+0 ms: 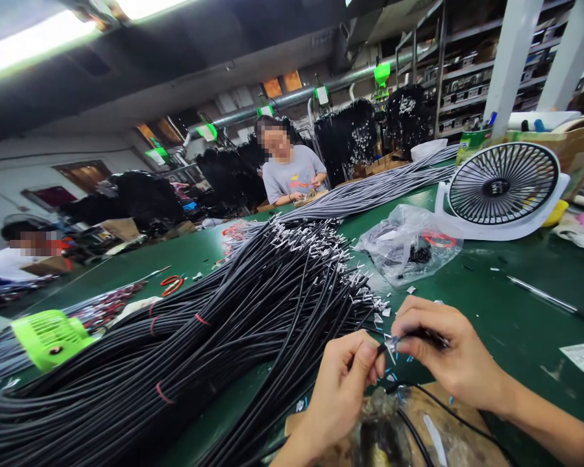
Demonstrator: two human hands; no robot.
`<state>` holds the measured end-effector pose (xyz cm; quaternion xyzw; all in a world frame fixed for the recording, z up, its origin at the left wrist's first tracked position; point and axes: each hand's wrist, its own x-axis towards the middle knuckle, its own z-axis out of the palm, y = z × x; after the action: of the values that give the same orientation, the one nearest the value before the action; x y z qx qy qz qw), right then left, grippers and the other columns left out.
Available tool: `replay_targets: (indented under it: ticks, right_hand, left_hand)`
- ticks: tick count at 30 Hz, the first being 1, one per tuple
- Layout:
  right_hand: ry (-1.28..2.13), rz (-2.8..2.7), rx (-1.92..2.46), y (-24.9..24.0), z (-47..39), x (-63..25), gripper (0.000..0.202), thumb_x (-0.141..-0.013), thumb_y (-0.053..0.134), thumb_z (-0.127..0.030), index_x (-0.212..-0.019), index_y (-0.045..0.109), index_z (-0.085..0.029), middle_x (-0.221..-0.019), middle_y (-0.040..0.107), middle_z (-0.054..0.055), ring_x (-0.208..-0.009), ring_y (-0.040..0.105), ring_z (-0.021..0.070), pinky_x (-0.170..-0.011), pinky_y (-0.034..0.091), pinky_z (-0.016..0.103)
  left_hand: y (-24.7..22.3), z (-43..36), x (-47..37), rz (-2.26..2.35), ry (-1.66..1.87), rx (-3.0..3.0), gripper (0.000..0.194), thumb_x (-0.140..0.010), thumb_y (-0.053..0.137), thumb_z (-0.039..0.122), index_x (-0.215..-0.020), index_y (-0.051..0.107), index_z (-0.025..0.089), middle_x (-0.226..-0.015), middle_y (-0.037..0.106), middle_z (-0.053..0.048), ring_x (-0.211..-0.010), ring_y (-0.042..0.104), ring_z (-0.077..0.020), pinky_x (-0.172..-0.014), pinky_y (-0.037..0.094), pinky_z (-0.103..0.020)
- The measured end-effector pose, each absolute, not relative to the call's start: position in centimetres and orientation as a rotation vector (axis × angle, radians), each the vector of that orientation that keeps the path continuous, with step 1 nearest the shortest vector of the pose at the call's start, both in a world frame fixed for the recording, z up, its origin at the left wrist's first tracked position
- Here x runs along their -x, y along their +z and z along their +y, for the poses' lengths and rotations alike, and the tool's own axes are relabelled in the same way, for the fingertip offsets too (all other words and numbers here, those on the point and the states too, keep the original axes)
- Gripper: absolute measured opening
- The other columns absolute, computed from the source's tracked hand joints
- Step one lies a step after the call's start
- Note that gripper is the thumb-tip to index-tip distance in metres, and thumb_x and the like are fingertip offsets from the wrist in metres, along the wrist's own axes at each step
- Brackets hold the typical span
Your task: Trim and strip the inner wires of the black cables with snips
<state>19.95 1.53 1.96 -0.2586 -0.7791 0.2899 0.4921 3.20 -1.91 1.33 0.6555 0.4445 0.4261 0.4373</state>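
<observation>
My left hand point(346, 371) pinches a black cable point(382, 349) close to its end. Silver foil and pale wire ends point(392, 344) show at the tip, between both hands. Just right of that tip my right hand point(450, 353) is closed, fingertips touching the foil. Something dark point(428, 336) lies within its fingers, mostly hidden, so I cannot tell its kind. A large bundle of black cables point(233, 318) with stripped, whitish ends stretches across the table to the left. Below my hands sits a worn, brown taped surface point(374, 421) with a loose black cable over it.
On the green table point(506, 279) stand a white fan point(503, 188) and a clear plastic bag point(403, 243) of small dark parts. Grey cables point(370, 191) lie behind. Red-handled scissors point(172, 284) and a green fan point(53, 337) are left. Two people point(292, 168) sit across.
</observation>
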Motion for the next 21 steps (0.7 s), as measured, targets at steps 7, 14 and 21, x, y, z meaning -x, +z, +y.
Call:
replay_targets:
  ticks: [7, 14, 21]
  right_hand:
    - [0.136, -2.17, 0.429, 1.8, 2.7, -20.8, 0.016, -0.086, 0.048, -0.015, -0.08, 0.063, -0.015, -0.067, 0.062, 0.004, -0.054, 0.052, 0.0124, -0.047, 0.035, 0.026]
    - [-0.504, -2.061, 0.506, 1.6, 2.2, -22.7, 0.025, -0.08, 0.05, -0.002, -0.096, 0.063, -0.016, -0.085, 0.068, 0.007, -0.071, 0.061, 0.0179, -0.055, 0.043, 0.03]
    - [0.402, -1.938, 0.843, 1.5, 2.5, -20.6, 0.031, -0.075, 0.05, -0.001, -0.095, 0.067, -0.018, -0.091, 0.062, 0.006, -0.075, 0.062, 0.0159, -0.063, 0.051, 0.027]
  left_hand:
    - [1.8, -1.4, -2.6, 1.052, 0.718, -1.622, 0.051, -0.087, 0.039, 0.052, -0.05, 0.041, 0.017, -0.046, 0.027, 0.006, -0.045, 0.023, -0.0089, -0.046, 0.017, -0.025]
    - [0.9, 0.2, -2.0, 1.504, 1.189, -1.492, 0.041, -0.084, 0.05, 0.046, -0.056, 0.051, 0.015, -0.048, 0.035, 0.005, -0.044, 0.027, -0.0075, -0.043, 0.018, -0.022]
    - [0.8, -0.3, -2.4, 1.065, 1.235, -1.215, 0.043, -0.079, 0.063, 0.04, -0.113, 0.06, 0.014, -0.059, 0.048, 0.004, -0.042, 0.032, -0.0042, -0.04, 0.023, -0.017]
